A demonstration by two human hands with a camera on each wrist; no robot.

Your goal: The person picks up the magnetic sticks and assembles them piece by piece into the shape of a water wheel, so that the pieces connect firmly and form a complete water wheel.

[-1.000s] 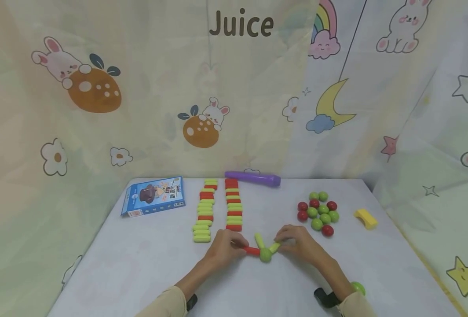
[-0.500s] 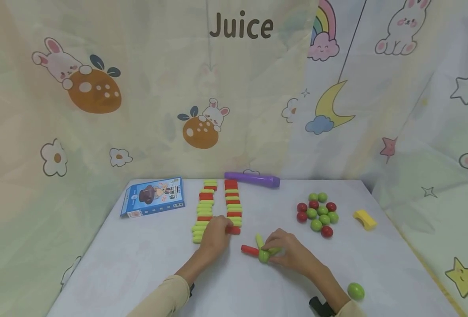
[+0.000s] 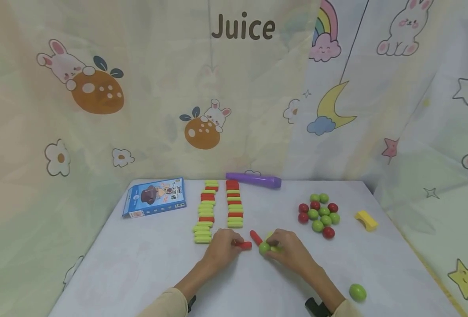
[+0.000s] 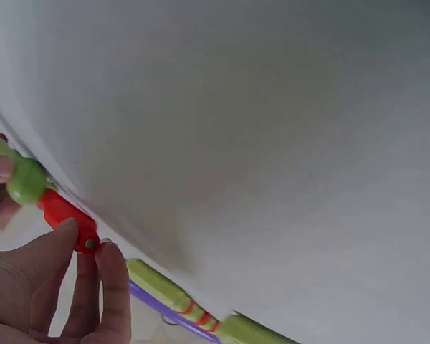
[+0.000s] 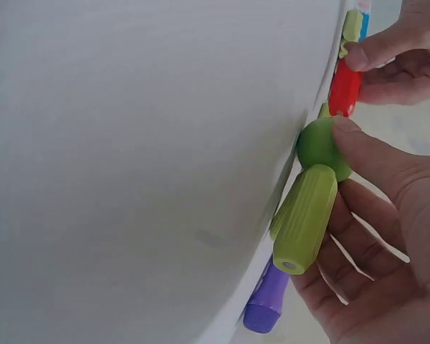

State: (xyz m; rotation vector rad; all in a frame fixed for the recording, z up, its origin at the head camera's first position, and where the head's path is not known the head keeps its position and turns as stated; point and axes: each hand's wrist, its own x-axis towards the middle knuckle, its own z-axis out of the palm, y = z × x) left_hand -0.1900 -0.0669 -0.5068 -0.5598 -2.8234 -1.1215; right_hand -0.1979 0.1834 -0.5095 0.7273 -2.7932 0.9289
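Note:
My left hand [image 3: 223, 247] pinches a short red stick [image 3: 246, 245] between thumb and fingers, its free end pointing right. Just right of it, with a small gap in the head view, is a green ball [image 3: 264, 248] bearing several sticks. One attached red stick [image 3: 255, 237] points to the far left. A ribbed light-green stick [image 5: 306, 218] juts from the ball in the right wrist view, a second one partly behind it. My right hand [image 3: 293, 252] grips this ball-and-stick piece, thumb on the ball, and hides part of it in the head view.
Two rows of red and light-green sticks [image 3: 235, 211] lie left of centre. Red and green balls [image 3: 324, 212] cluster at right, beside a yellow arched block [image 3: 366, 221]. A lone green ball [image 3: 357, 292] lies near my right forearm. Behind are a blue box [image 3: 155, 197] and a purple stick [image 3: 254, 180].
My left hand let go of the attached red stick, picked another from the right row's near end and brought it beside the ball. My right hand turned the ball piece clockwise.

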